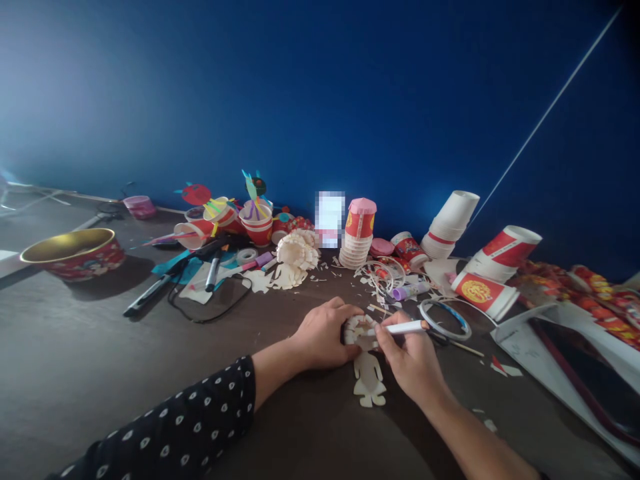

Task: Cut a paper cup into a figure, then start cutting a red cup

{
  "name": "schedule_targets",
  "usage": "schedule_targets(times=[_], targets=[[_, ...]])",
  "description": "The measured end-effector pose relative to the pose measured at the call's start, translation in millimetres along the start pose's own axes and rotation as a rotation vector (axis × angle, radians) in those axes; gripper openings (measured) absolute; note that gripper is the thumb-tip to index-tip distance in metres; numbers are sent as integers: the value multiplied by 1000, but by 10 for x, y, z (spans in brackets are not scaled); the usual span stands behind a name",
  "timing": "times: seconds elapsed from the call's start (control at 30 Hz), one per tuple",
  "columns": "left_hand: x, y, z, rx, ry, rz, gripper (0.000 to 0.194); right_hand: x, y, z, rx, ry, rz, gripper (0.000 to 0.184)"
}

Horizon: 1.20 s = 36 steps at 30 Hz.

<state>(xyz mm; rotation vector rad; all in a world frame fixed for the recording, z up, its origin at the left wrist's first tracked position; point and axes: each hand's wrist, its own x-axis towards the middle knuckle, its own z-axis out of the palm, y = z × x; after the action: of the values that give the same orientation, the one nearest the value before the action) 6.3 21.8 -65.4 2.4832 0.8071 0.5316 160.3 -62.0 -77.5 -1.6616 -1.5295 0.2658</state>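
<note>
A cut-out paper doll [369, 379] in cream white lies on the dark table, its round, curled-edged head towards the wall and its body towards me. My left hand [324, 335] is closed round the left side of that head. In my right hand [411, 360] is a white marker pen [406, 327], pinched between thumb and fingers. The pen's orange-tipped end points right, and its other end is over the doll's head. My fingers hide the exact contact. A second curled paper piece [297, 252] stands farther back, left of centre.
Stacked paper cups [356, 253] line the back by the blue wall. Paper scraps, a tape ring [444, 318] and a purple glue stick [410, 291] lie beyond my right hand. A phone [590, 373] is at right, a gold-lined bowl [75, 257] at left, with a black pen [150, 297] near it.
</note>
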Motion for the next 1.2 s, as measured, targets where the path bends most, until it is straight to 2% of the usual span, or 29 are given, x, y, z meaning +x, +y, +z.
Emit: schedule_targets(times=[0.33, 0.6, 1.2], targets=[[-5, 8, -6, 9, -10, -5, 50, 7, -18, -5, -7, -13, -7, 21], [-3, 6, -5, 10, -6, -7, 50, 5, -15, -11, -47, 3, -54, 21], [-3, 9, -6, 2, -15, -17, 50, 19, -20, -14, -68, 59, -45, 21]])
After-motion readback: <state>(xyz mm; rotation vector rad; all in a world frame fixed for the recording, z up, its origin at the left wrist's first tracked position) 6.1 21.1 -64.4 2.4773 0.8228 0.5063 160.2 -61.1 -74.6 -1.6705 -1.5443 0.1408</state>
